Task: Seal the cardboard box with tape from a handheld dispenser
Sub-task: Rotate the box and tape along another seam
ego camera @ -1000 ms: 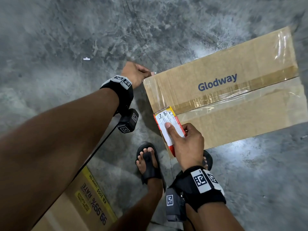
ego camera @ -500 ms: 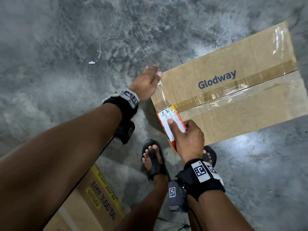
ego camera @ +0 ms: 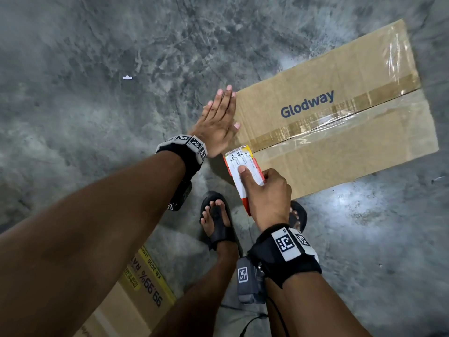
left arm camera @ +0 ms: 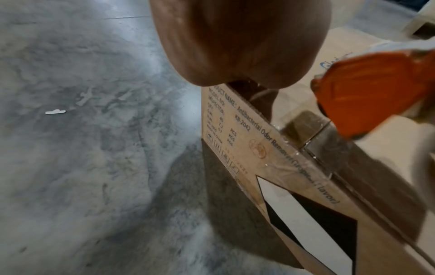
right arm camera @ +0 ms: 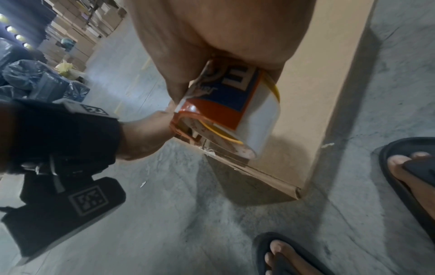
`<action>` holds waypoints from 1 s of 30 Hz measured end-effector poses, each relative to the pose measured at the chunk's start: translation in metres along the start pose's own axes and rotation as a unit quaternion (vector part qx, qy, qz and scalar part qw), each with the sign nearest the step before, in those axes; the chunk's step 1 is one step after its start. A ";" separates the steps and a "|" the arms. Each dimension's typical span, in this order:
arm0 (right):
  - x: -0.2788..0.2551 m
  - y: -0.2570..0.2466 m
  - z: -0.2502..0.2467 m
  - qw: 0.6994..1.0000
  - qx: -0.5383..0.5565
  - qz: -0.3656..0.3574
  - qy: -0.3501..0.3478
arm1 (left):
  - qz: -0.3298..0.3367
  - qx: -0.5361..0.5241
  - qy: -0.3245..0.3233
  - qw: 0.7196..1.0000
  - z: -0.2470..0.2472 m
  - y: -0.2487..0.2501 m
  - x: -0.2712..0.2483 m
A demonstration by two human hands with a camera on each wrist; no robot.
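Since 1.0 s ago, left hand [ego camera: 220, 120] shifted from gripping the box corner to lying flat, fingers straight, on the cardboard box [ego camera: 340, 122] at 9 o'clock. Box on floor [ego camera: 97, 93]: brown, "Glodway" print, glossy seam tape. Right hand [ego camera: 267, 193] grips orange tape dispenser [ego camera: 243, 166] at its near edge.

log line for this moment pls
left hand: flat on box end | right hand: grips tape dispenser at seam | tape along seam

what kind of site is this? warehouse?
Probably a warehouse or packing area. Bare concrete floor, stacked cartons in the background beside filled dark plastic bags, and a shipping carton being taped on the floor with a handheld dispenser.
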State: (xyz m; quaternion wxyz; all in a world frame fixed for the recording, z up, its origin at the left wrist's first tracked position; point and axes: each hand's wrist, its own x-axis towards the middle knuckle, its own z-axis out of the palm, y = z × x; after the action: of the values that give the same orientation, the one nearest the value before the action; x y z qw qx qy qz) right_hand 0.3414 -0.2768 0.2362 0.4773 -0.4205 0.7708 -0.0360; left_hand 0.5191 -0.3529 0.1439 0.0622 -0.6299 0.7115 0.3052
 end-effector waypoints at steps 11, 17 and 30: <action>-0.022 0.041 -0.015 0.998 -0.061 0.029 0.001 | -0.007 0.033 0.011 0.999 0.010 0.003 0.001; -0.022 0.031 -0.012 0.996 -0.058 0.071 -0.018 | -0.008 0.046 0.020 0.999 0.009 0.002 0.001; -0.017 0.022 -0.009 0.987 -0.117 0.105 -0.033 | -0.055 0.129 0.079 0.987 0.017 0.018 -0.013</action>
State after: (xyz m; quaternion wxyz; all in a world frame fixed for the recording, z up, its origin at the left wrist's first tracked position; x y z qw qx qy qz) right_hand 0.3240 -0.2539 0.2427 0.4513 -0.3911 0.7933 0.1187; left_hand 0.5000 -0.3327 0.1432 0.1032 -0.6766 0.7121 0.1567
